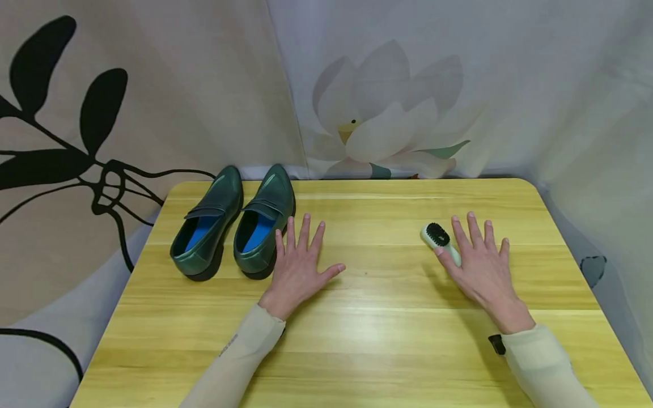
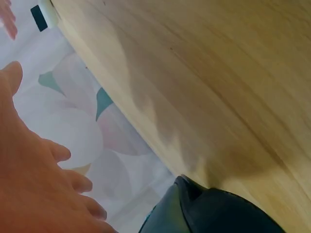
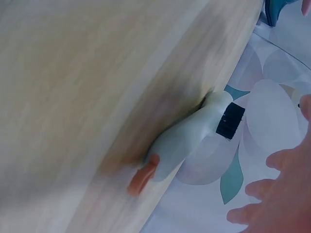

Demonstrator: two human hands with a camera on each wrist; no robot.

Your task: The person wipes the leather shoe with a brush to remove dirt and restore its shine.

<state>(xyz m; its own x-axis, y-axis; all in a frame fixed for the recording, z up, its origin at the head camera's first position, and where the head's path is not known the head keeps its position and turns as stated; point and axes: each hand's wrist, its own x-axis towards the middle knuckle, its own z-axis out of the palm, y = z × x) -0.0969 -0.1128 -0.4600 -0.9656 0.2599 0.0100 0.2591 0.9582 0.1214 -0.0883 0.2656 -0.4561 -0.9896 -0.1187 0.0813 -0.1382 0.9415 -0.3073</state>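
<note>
Two dark green loafers stand side by side on the left of the table, toes toward the back: the left loafer [image 1: 206, 229] and the right loafer [image 1: 267, 224], each with a blue insole. My left hand [image 1: 298, 269] is held with fingers spread just right of the right loafer, its little finger overlapping the shoe in the head view. On the right lies a small brush [image 1: 440, 241], pale green with black bristles facing up. My right hand [image 1: 479, 266] is spread beside it, thumb overlapping its handle. In the right wrist view the brush [image 3: 182, 138] shows an orange-brown loop at its end.
The wooden table [image 1: 377, 345] has rounded back corners. Behind it hangs a pale curtain [image 1: 393, 73] printed with a large flower and dark leaves. A dark device [image 1: 497, 344] sits at the right wrist, by the sleeve cuff.
</note>
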